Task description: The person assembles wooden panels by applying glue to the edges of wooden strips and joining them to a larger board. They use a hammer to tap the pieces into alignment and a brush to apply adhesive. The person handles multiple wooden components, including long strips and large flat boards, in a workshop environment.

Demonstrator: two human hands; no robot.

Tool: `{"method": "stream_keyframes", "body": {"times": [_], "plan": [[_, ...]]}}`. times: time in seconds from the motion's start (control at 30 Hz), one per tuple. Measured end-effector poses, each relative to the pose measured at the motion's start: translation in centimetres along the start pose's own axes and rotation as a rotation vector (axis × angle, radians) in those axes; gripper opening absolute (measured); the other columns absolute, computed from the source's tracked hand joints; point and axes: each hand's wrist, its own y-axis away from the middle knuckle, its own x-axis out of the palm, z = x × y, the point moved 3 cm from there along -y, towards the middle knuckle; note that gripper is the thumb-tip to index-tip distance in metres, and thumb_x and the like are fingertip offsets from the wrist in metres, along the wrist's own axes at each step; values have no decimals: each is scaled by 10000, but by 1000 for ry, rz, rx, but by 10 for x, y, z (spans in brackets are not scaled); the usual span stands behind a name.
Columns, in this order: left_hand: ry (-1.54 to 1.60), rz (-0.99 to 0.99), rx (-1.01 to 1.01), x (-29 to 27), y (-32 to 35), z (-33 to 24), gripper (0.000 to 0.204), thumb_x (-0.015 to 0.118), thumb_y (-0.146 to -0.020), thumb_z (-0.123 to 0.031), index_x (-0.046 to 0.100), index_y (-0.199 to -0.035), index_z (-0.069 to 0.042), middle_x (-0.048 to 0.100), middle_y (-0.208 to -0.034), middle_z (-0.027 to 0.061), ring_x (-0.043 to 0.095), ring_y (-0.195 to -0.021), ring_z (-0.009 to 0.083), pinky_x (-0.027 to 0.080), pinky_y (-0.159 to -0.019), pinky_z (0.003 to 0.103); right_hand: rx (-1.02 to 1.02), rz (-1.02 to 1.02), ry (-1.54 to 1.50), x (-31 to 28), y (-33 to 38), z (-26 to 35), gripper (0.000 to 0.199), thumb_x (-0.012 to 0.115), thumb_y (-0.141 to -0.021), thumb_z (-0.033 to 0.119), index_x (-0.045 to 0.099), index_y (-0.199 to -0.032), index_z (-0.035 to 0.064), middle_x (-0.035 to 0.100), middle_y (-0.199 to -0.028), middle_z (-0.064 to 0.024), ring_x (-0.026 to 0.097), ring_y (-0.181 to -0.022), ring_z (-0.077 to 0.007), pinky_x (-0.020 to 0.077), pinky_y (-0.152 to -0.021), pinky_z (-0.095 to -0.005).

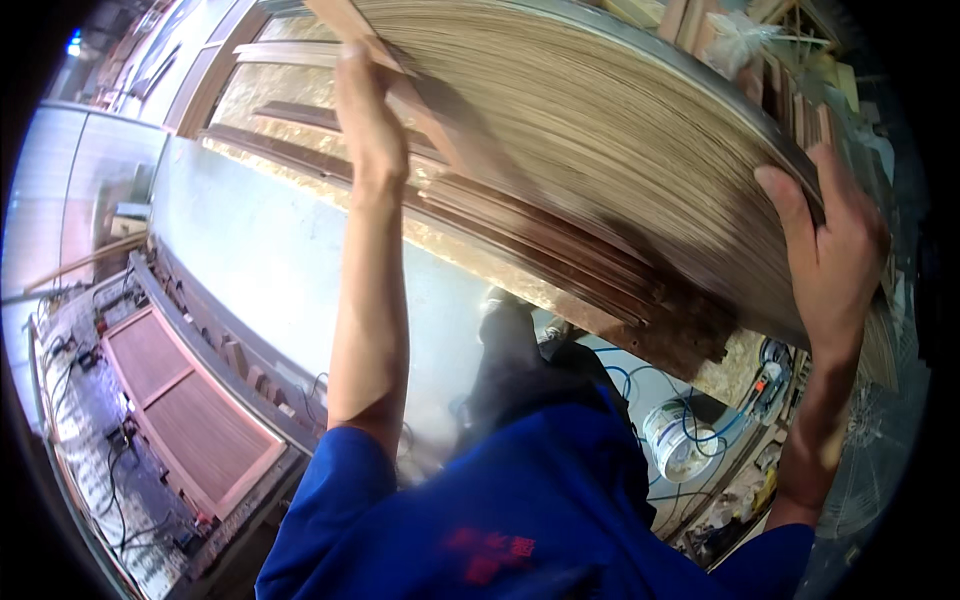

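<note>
A large brown wood-grain panel [620,110] stretches across the upper right, over a bench with several dark reddish wooden strips [540,225]. My left hand [370,125] is closed round a flat, lighter wooden strip [425,115] that lies along the panel's left side; some fingers are hidden behind it. At the panel's right end, my right hand [840,225] grips the edge. Its thumb rests on the grained face, and the other fingers pass over the dark rim, partly out of sight.
A framed reddish wooden door panel [190,410] lies on a side bench at left, among cables. Near my feet, at right, a white bucket [680,440] stands among blue hoses [625,385]. Wood offcuts and clear plastic [735,40] are heaped at the upper right.
</note>
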Motion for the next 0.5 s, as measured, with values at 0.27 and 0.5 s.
{"method": "stream_keyframes", "body": {"times": [0.27,0.5], "plan": [[-140,279,32,-52,12,-23,616,381,-1114,-426,397,-1517,40,481,-1516,196,463,-1414,307,347,-1194,425,234,49,-9,5,17,-14,266,687,-1000,295,659,-1107,54,684,-941,-46,659,-884,-167,519,-810,-325],[-285,102,-410,-294,60,12,464,534,-1084,-319,547,-1401,20,626,-1367,135,637,-1211,241,479,-1066,375,200,-242,-340,33,70,108,196,571,-1040,115,661,-1132,-33,696,-1000,-144,664,-860,-210,563,-766,-321]]}}
